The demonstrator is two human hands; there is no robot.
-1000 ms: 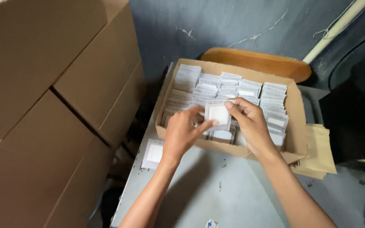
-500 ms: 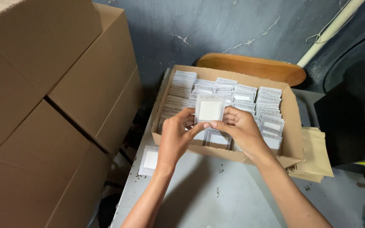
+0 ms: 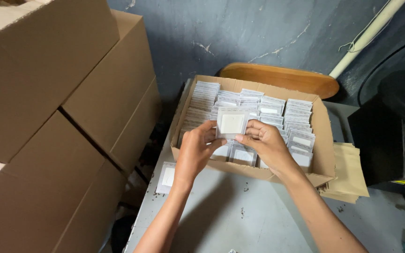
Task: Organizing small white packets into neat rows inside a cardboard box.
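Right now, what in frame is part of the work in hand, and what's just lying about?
In hand:
- small white packet, held up by left hand and right hand
- open cardboard box packed with rows of similar packets

Lying about:
- loose packet on the table
- stacked brown cartons
- tan envelopes
- black machine
- wooden board

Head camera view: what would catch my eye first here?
Both hands, left hand and right hand, hold up a small square white packet at centre. Beneath it lies an open brown cardboard box packed with rows of similar packets. Large stacked brown cardboard cartons fill the left.
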